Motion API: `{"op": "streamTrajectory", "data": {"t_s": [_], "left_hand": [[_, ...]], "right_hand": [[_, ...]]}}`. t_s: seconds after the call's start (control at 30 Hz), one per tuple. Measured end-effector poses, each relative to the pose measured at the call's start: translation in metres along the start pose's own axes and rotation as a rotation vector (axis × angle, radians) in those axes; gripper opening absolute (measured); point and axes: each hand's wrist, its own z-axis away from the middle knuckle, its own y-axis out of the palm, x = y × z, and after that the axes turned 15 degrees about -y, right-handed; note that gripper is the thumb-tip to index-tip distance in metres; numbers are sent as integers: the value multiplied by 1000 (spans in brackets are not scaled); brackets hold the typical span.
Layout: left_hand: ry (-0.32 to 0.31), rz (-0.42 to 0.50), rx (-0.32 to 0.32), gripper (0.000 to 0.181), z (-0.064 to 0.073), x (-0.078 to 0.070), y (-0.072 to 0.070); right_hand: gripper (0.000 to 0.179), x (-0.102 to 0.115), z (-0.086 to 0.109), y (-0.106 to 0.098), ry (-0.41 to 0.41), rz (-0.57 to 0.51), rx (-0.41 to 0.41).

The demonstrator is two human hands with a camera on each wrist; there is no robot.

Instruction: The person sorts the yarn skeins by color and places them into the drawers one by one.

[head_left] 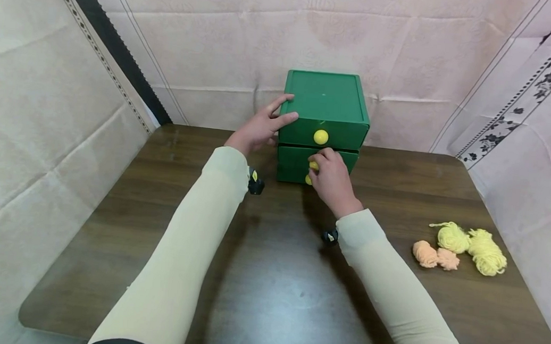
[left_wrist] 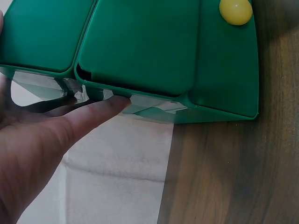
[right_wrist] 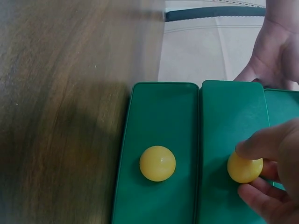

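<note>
The green cabinet (head_left: 326, 96) stands at the far edge of the desk (head_left: 199, 305), between the two hands. Directly in front of it, the right hand (head_left: 331, 178) is grasping the middle knob (right_wrist: 245, 170) with thumb and fingers. The left hand (head_left: 261, 128) is not clenched; with extended fingers it touches the cabinet at its left side. I count one cabinet and three yellow knobs: the top knob (head_left: 321, 137), the middle one, and the bottom knob (right_wrist: 157, 163). Well apart, to the right, lie two yellow yarn bundles (head_left: 487, 253) and two orange yarn bundles (head_left: 425, 254).
</note>
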Motion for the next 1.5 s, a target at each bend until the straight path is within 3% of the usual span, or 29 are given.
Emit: {"op": "streamTrajectory", "data": {"t_s": [1.03, 1.5], "left_hand": [[1, -26, -26, 65, 3, 0, 1], [-8, 7, -19, 66, -1, 2, 0]], "right_hand": [[20, 23, 22, -11, -15, 7, 3], [19, 34, 34, -15, -37, 20, -1]]}}
